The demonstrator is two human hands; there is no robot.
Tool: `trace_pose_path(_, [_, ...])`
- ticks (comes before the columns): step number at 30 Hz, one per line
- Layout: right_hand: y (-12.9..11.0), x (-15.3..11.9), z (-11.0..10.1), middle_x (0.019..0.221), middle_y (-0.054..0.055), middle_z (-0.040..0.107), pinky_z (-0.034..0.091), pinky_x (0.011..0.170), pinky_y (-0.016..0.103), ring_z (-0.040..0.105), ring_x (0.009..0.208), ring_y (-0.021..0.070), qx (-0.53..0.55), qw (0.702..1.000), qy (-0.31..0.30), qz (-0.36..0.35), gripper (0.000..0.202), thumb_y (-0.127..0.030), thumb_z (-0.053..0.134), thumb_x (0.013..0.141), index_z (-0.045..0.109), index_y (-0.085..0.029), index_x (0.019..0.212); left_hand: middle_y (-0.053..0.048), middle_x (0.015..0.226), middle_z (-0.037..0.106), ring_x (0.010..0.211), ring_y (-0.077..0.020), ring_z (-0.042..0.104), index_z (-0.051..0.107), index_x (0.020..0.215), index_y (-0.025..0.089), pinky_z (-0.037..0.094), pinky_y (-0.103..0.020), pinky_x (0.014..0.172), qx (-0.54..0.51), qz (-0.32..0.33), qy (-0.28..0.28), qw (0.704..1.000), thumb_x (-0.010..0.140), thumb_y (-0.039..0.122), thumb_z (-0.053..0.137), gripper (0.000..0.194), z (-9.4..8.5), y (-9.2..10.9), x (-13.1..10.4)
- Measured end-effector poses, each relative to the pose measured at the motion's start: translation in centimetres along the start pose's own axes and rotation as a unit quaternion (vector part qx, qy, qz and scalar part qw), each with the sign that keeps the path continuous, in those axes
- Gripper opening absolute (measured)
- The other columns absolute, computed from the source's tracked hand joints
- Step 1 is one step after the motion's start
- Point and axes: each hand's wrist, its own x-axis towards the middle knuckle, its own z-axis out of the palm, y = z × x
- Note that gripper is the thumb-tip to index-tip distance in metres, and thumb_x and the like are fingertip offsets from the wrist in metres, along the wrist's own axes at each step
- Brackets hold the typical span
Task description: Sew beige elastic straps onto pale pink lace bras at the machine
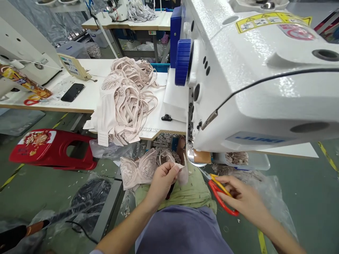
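My left hand (165,178) pinches the edge of a pale pink lace bra (140,169) between thumb and fingers. The bra's cups hang to the left of that hand, over my lap. In my right hand (243,195) is a pair of scissors (221,195) with one red and one yellow handle. Their blades point up and left, towards the sewing machine (254,91), and the tips lie near its lower end. A gap separates the scissors from the bra.
A heap of pale pink bras (127,102) lies on the white table (90,67) at left, beside a black phone (72,92). A red plastic stool (53,148) stands on the floor. Below the machine, a clear bin (261,161) holds pale straps.
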Motion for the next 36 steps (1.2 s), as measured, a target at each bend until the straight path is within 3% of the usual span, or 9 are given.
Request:
trace_pose_path(5, [2.4, 4.8, -6.9, 0.069, 0.005, 0.068, 0.039, 0.041, 0.027, 0.06, 0.05, 0.0191, -0.22, 0.966, 0.12, -0.07, 0.031, -0.048, 0.061, 0.087, 0.068, -0.023, 0.104, 0.008, 0.053, 0.041, 0.047, -0.0048, 0.029, 0.048, 0.061, 0.018, 0.025, -0.021, 0.048, -0.038, -0.029, -0.025, 0.999, 0.067, 0.058, 0.072, 0.046, 0.8, 1.1, -0.1])
trace_pose_path(8, [1.4, 7.5, -8.9, 0.077, 0.013, 0.069, 0.042, 0.048, 0.03, 0.064, 0.062, 0.0231, -0.342, 0.897, 0.23, -0.158, 0.036, -0.048, 0.049, 0.096, 0.068, -0.017, 0.099, 0.004, 0.061, 0.054, 0.05, -0.0054, 0.039, 0.055, 0.068, 0.017, 0.031, -0.02, 0.05, -0.01, -0.059, -0.069, 0.996, 0.072, 0.055, 0.067, 0.04, 1.0, 2.0, -0.4])
trace_pose_path(11, [-1.4, 6.9, -5.6, 0.085, 0.014, 0.071, 0.051, 0.057, 0.031, 0.068, 0.072, 0.0243, -0.352, 0.86, 0.265, -0.256, 0.036, -0.046, 0.046, 0.099, 0.064, -0.016, 0.106, 0.0, 0.069, 0.062, 0.051, -0.0079, 0.049, 0.059, 0.073, 0.017, 0.041, -0.021, 0.051, 0.011, -0.12, -0.153, 0.981, 0.074, 0.046, 0.062, 0.03, 1.2, 2.8, -0.5])
trace_pose_path(16, [-2.9, 4.1, 1.1, 0.098, 0.009, 0.074, 0.056, 0.066, 0.025, 0.071, 0.084, 0.0176, -0.248, 0.869, 0.036, -0.427, 0.032, -0.021, 0.035, 0.101, 0.065, -0.021, 0.113, 0.002, 0.054, 0.054, 0.046, -0.011, 0.053, 0.054, 0.06, 0.018, 0.047, -0.024, 0.051, 0.177, -0.144, -0.281, 0.932, 0.082, 0.027, 0.047, 0.024, 1.7, 2.7, 0.0])
trace_pose_path(19, [-1.1, 4.6, 1.0, 0.091, 0.006, 0.076, 0.055, 0.064, 0.026, 0.072, 0.077, 0.0184, -0.17, 0.917, 0.036, -0.36, 0.027, -0.023, 0.043, 0.098, 0.069, -0.024, 0.102, -0.002, 0.065, 0.061, 0.06, -0.0147, 0.06, 0.059, 0.074, 0.018, 0.053, -0.03, 0.066, 0.255, -0.025, -0.187, 0.948, 0.087, 0.025, 0.044, 0.021, 1.2, 0.8, -0.5])
trace_pose_path(23, [-0.1, 5.1, -0.1, 0.061, 0.001, 0.066, 0.046, 0.047, 0.026, 0.06, 0.052, 0.0177, 0.108, 0.984, 0.134, -0.033, 0.027, -0.05, 0.063, 0.085, 0.066, -0.023, 0.08, -0.013, 0.097, 0.068, 0.092, -0.0242, 0.064, 0.063, 0.109, 0.015, 0.051, -0.042, 0.087, 0.242, 0.167, -0.028, 0.955, 0.088, 0.04, 0.054, 0.033, 1.1, -4.2, -1.5])
trace_pose_path(27, [-2.3, 4.0, 1.3, 0.067, 0.001, 0.066, 0.049, 0.053, 0.029, 0.059, 0.056, 0.018, 0.49, 0.849, 0.091, 0.173, 0.045, -0.058, 0.082, 0.058, 0.064, -0.022, 0.077, -0.019, 0.118, 0.068, 0.101, -0.0301, 0.069, 0.024, 0.154, 0.019, 0.054, -0.047, 0.087, -0.049, 0.0, -0.217, 0.975, 0.08, 0.076, 0.054, 0.098, 3.8, -9.3, -1.2])
trace_pose_path(31, [-4.8, 2.2, 2.3, 0.068, -0.001, 0.063, 0.048, 0.056, 0.026, 0.057, 0.059, 0.0144, 0.588, 0.792, -0.012, 0.162, 0.043, -0.054, 0.083, 0.062, 0.064, -0.022, 0.081, -0.017, 0.155, 0.041, 0.136, -0.0355, 0.049, 0.007, 0.159, 0.031, 0.05, -0.054, 0.102, -0.182, 0.084, -0.194, 0.96, 0.082, 0.085, 0.036, 0.099, 6.0, -10.1, -2.4])
trace_pose_path(36, [-6.0, 2.7, 0.2, 0.084, 0.004, 0.066, 0.048, 0.067, 0.028, 0.061, 0.077, 0.0179, 0.379, 0.923, 0.056, -0.036, 0.03, -0.051, 0.058, 0.09, 0.064, -0.023, 0.086, -0.014, 0.153, 0.044, 0.139, -0.042, 0.043, 0.018, 0.158, 0.032, 0.041, -0.06, 0.111, 0.149, 0.422, -0.15, 0.881, 0.076, 0.08, 0.056, 0.102, 3.4, -5.8, -3.4])
